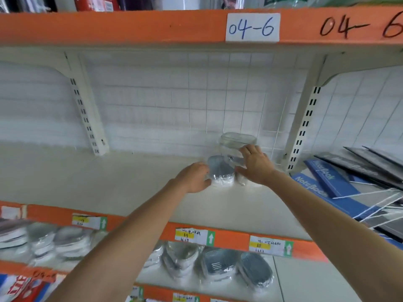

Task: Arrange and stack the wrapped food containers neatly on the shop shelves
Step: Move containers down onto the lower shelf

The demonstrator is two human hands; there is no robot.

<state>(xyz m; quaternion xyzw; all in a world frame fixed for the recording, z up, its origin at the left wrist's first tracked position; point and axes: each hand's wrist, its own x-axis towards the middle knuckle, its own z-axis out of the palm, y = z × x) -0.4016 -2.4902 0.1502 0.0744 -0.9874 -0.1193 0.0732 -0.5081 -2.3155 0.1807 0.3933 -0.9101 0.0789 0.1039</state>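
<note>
Both forearms enter from the bottom edge, elbows cut off. Left hand (194, 176) cups the left side of a wrapped container (220, 171) with a grey lid, fingers curled round it; fingertips hidden behind the wrap. Right hand (255, 164) lies with spread fingers against a taller clear wrapped stack (237, 144), glossy film, contents blurred. Both stand near the back of the white middle shelf (109, 182). Lower shelf (301, 280): more wrapped oval containers (218, 262), motion-blurred. Blue notebooks (327, 177) at right, partly cut off.
</note>
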